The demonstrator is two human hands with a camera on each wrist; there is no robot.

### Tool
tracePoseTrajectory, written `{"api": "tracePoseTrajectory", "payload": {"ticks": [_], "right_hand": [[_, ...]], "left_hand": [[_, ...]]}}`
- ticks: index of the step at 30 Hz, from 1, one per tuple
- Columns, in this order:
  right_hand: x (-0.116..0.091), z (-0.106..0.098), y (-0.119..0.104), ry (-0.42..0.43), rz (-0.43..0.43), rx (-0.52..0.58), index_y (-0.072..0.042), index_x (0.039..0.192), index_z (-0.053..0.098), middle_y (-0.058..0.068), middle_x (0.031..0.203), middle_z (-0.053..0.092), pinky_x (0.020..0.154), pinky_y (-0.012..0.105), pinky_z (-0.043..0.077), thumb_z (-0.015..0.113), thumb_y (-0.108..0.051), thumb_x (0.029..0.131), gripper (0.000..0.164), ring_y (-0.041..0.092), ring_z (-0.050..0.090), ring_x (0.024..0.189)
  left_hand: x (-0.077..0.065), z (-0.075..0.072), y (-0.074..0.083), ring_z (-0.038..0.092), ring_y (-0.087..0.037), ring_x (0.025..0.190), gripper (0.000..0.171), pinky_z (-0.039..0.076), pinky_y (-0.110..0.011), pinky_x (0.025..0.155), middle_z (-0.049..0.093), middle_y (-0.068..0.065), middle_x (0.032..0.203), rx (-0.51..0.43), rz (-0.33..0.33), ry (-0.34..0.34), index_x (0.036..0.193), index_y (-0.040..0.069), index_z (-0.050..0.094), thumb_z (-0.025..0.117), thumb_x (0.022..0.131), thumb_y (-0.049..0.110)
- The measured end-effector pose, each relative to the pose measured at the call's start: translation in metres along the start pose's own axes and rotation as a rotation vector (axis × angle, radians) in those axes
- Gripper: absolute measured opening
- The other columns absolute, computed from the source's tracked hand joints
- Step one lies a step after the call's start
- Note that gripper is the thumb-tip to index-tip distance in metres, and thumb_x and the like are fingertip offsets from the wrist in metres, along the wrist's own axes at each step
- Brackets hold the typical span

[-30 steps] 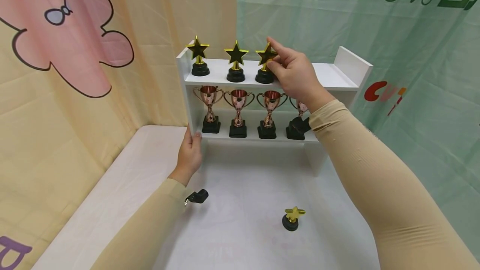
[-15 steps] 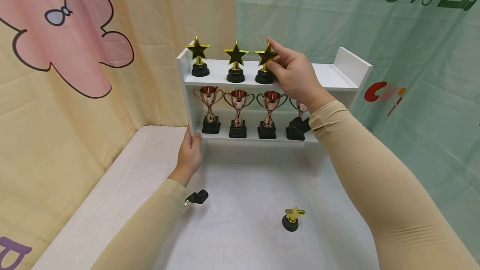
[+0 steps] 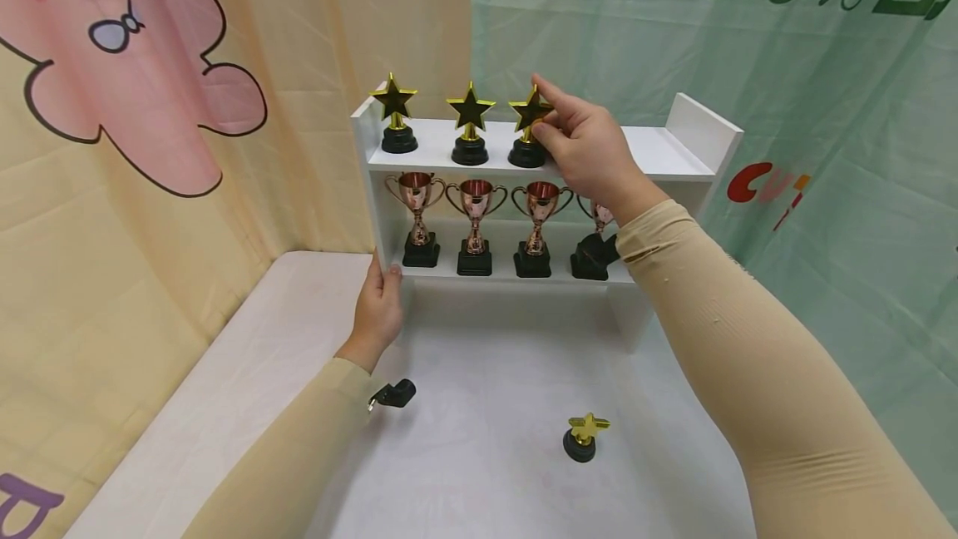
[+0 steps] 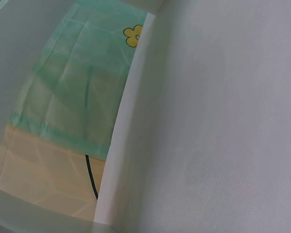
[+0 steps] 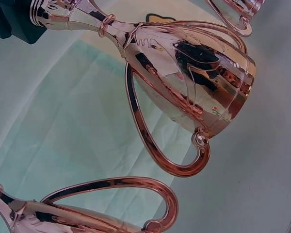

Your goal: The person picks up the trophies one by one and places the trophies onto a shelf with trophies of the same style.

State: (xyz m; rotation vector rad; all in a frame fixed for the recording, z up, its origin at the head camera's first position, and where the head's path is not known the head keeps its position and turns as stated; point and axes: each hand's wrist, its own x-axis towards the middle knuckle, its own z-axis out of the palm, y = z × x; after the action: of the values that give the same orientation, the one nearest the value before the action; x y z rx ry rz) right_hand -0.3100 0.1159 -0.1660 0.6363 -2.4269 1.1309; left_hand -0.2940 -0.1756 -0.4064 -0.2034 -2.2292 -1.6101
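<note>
My right hand (image 3: 591,144) pinches the third star trophy (image 3: 527,153), gold on a black round base, standing on the top board of a white shelf (image 3: 666,152). The index finger is at the star's tip, the thumb lower by its neck. To its left stand two matching star trophies, the middle one (image 3: 470,152) and the far-left one (image 3: 399,140). My left hand (image 3: 377,310) grips the shelf's left side panel, thumb on the front edge. Another star trophy (image 3: 580,443) rests on the table, tilted in this view. Neither wrist view shows its hand.
Copper-coloured cup trophies (image 3: 534,260) line the lower board; the rightmost (image 3: 587,260) is partly hidden by my right wrist and its black camera. A close cup (image 5: 194,77) fills the right wrist view. White cloth covers the table (image 3: 479,472); printed curtains (image 3: 846,90) hang behind.
</note>
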Motion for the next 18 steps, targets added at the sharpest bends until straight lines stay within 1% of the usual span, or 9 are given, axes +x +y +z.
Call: {"api": "tracePoseTrajectory", "payload": {"ticks": [5, 8, 10, 12, 15, 17, 18], "right_hand": [[0.0, 0.0001, 0.0, -0.002, 0.0, -0.001, -0.039, 0.161, 0.04, 0.013, 0.122, 0.073, 0.064, 0.024, 0.039, 0.058, -0.018, 0.109, 0.059, 0.01, 0.055, 0.077], [0.0001, -0.0001, 0.0001, -0.001, -0.005, -0.005, -0.039, 0.161, 0.04, 0.012, 0.121, 0.074, 0.062, 0.024, 0.038, 0.058, -0.018, 0.109, 0.059, 0.01, 0.052, 0.071], [0.0001, -0.0002, 0.0, -0.002, -0.007, -0.008, -0.039, 0.161, 0.04, 0.012, 0.12, 0.074, 0.062, 0.025, 0.038, 0.058, -0.018, 0.109, 0.059, 0.01, 0.051, 0.07], [0.0, -0.0004, -0.0001, -0.004, -0.004, -0.009, -0.039, 0.162, 0.038, 0.012, 0.121, 0.074, 0.064, 0.025, 0.038, 0.057, -0.018, 0.109, 0.059, 0.01, 0.053, 0.073], [-0.0003, -0.0007, -0.0008, -0.011, 0.002, -0.008, -0.04, 0.162, 0.036, 0.013, 0.123, 0.074, 0.07, 0.024, 0.041, 0.057, -0.019, 0.109, 0.061, 0.01, 0.059, 0.085], [-0.0004, -0.001, -0.0009, -0.014, 0.006, -0.007, -0.04, 0.163, 0.035, 0.012, 0.124, 0.073, 0.071, 0.024, 0.041, 0.057, -0.019, 0.109, 0.061, 0.011, 0.06, 0.087], [-0.0004, -0.0011, -0.0009, -0.016, 0.006, -0.007, -0.04, 0.163, 0.035, 0.012, 0.124, 0.073, 0.071, 0.024, 0.041, 0.057, -0.019, 0.109, 0.062, 0.011, 0.06, 0.085]], "left_hand": [[-0.0014, 0.0004, 0.0003, 0.03, -0.034, 0.159, 0.059, 0.026, -0.059, 0.127, 0.027, -0.01, 0.173, 0.001, -0.008, 0.01, 0.171, 0.027, 0.013, 0.033, 0.116, 0.031], [-0.0005, 0.0008, -0.0006, 0.029, -0.034, 0.159, 0.058, 0.025, -0.058, 0.128, 0.029, -0.012, 0.173, 0.001, 0.01, 0.019, 0.171, 0.024, 0.015, 0.033, 0.116, 0.029], [0.0, 0.0009, -0.0013, 0.028, -0.033, 0.16, 0.058, 0.025, -0.057, 0.129, 0.03, -0.012, 0.172, 0.003, 0.021, 0.023, 0.171, 0.023, 0.016, 0.033, 0.116, 0.028], [0.0004, 0.0009, -0.0019, 0.028, -0.033, 0.16, 0.057, 0.025, -0.056, 0.129, 0.03, -0.012, 0.172, 0.004, 0.027, 0.025, 0.171, 0.022, 0.018, 0.033, 0.116, 0.027], [0.0006, 0.0008, -0.0025, 0.028, -0.032, 0.16, 0.057, 0.025, -0.056, 0.129, 0.03, -0.012, 0.172, 0.008, 0.025, 0.025, 0.171, 0.022, 0.018, 0.033, 0.116, 0.027], [0.0006, 0.0008, -0.0027, 0.028, -0.032, 0.16, 0.057, 0.025, -0.056, 0.129, 0.03, -0.012, 0.173, 0.01, 0.023, 0.026, 0.171, 0.023, 0.018, 0.033, 0.116, 0.027], [0.0006, 0.0008, -0.0026, 0.028, -0.032, 0.16, 0.057, 0.025, -0.056, 0.129, 0.03, -0.012, 0.173, 0.01, 0.022, 0.026, 0.171, 0.023, 0.018, 0.033, 0.116, 0.027]]}}
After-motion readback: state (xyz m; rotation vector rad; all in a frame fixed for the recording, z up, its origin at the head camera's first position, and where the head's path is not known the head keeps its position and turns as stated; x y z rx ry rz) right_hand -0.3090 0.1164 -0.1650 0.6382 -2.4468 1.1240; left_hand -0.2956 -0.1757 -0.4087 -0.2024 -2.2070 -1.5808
